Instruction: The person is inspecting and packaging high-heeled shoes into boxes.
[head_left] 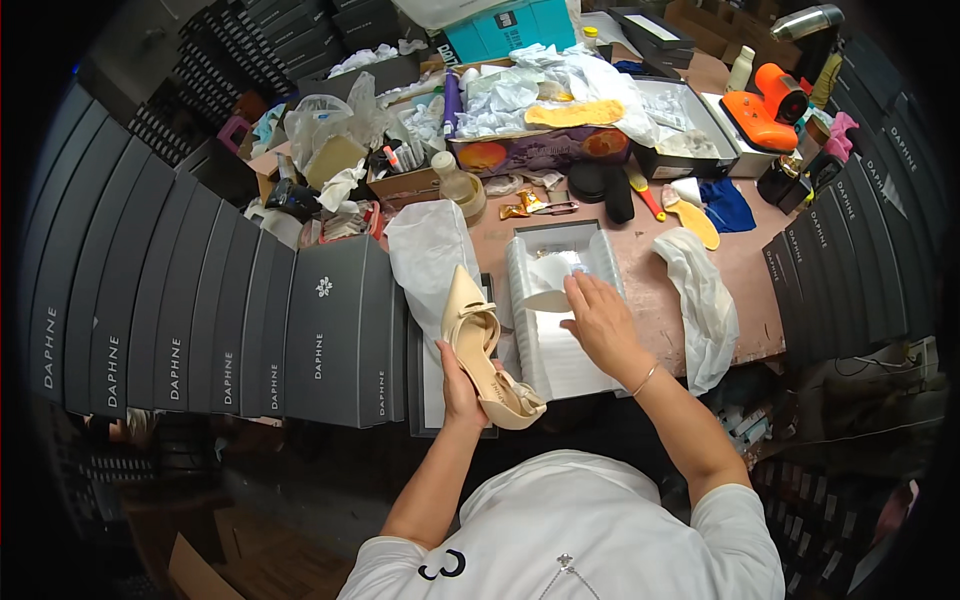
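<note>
My left hand (458, 378) grips a cream pointed-toe shoe (482, 350) with a bow, holding it by the heel end with the toe pointing away from me. My right hand (602, 320) rests palm down, fingers spread, on white tissue paper (560, 330) inside an open shoe box (545, 240) in front of me. A second pale shoe or wad of paper (552, 282) lies in the box just beyond my fingers; which one it is I cannot tell. A white dust bag (430, 255) lies to the left of the box, behind the shoe.
A row of dark grey shoe boxes (200, 320) stands on edge at my left, and more of them (850, 260) at right. A crumpled white cloth (705, 300) lies right of the open box. Clutter fills the far table: a cardboard box of paper (540, 120), yellow insoles (692, 215), an orange tool (765, 105).
</note>
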